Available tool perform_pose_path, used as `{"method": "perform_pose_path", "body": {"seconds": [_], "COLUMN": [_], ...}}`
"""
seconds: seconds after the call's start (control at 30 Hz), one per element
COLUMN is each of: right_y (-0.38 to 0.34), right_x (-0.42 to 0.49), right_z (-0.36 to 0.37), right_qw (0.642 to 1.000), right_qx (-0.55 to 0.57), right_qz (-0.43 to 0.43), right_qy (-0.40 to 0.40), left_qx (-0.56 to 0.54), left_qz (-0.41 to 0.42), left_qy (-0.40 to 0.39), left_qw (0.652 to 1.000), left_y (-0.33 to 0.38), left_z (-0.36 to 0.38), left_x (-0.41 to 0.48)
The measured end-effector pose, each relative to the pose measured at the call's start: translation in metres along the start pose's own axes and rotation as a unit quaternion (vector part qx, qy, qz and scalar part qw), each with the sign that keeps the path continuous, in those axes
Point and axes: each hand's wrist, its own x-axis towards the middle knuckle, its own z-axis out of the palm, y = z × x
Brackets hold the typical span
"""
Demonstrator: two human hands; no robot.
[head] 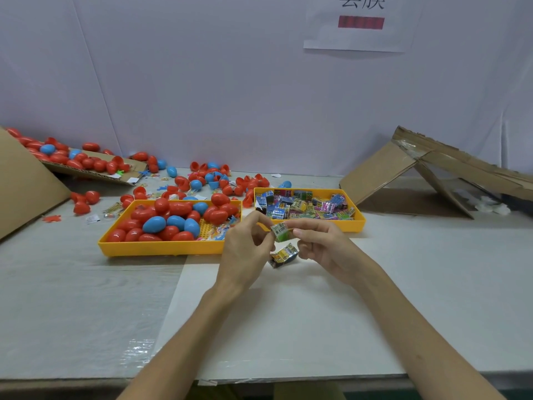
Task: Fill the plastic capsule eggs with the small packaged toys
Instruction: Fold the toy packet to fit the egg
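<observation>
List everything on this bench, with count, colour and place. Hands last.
Left tray: one, yellow, centre-left, holding red and blue capsule eggs.
Right tray: one, yellow, centre-right, full of small packaged toys, mixed colours.
Loose eggs: many, red and blue, some open halves, scattered behind the trays.
Cardboard flap: one, brown, far left, with more red and blue eggs on it.
Cardboard box: one, brown, opened out, far right.
Paper sign: one, white with a red strip, on the wall.
Green toy packet: one, pinched between both hands.
Yellow and black toy packet: one, just below the hands; held or lying, cannot tell.
Left hand: fingertips on the green packet.
Right hand: fingertips on the green packet.
</observation>
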Motion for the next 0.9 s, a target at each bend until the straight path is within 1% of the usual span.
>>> {"method": "perform_pose_path", "body": {"seconds": [0.17, 0.23, 0.3, 0.37, 0.4, 0.47, 0.53, 0.6, 0.73, 0.77, 0.8, 0.83, 0.9], "right_y": [-0.002, -0.004, -0.007, -0.008, -0.009, -0.009, -0.008, -0.008, -0.009, -0.009, -0.01, -0.01, -0.011], "right_x": [-0.001, -0.001, -0.002, -0.002, -0.002, -0.002, -0.002, -0.001, -0.001, 0.0, 0.0, 0.0, 0.0], "right_z": [0.001, -0.001, -0.003, -0.006, -0.007, -0.007, -0.008, -0.008, -0.009, -0.01, -0.01, -0.011, -0.011], "right_qw": [1.0, 0.999, 0.998, 0.997, 0.996, 0.995, 0.994, 0.994, 0.992, 0.991, 0.991, 0.99, 0.989], "right_qx": [0.022, 0.041, 0.055, 0.074, 0.082, 0.096, 0.107, 0.11, 0.125, 0.131, 0.133, 0.134, 0.14], "right_qz": [0.02, 0.018, 0.014, 0.009, 0.005, -0.002, -0.004, -0.002, -0.007, -0.009, -0.012, -0.014, -0.015], "right_qy": [-0.004, 0.003, 0.017, 0.026, 0.027, 0.025, 0.024, 0.027, 0.03, 0.03, 0.031, 0.033, 0.042], "left_qx": [-0.015, 0.002, 0.046, 0.153, 0.218, 0.324, 0.386, 0.418, 0.468, 0.464, 0.442, 0.395, 0.243], "left_qz": [0.025, 0.033, 0.022, -0.009, -0.034, -0.096, -0.136, -0.14, -0.119, -0.116, -0.105, -0.081, -0.01], "left_qy": [0.02, 0.061, 0.116, 0.139, 0.13, 0.081, 0.019, -0.021, -0.047, -0.046, -0.034, -0.007, 0.054], "left_qw": [0.999, 0.998, 0.992, 0.978, 0.967, 0.938, 0.912, 0.897, 0.875, 0.877, 0.89, 0.915, 0.969], "left_y": [0.003, 0.003, 0.0, -0.009, -0.014, -0.021, -0.028, -0.033, -0.038, -0.039, -0.038, -0.035, -0.025], "left_z": [-0.005, -0.013, -0.026, -0.041, -0.048, -0.06, -0.065, -0.065, -0.062, -0.061, -0.061, -0.061, -0.059], "left_x": [0.004, 0.009, 0.017, 0.03, 0.037, 0.052, 0.063, 0.071, 0.079, 0.079, 0.079, 0.077, 0.072]}}
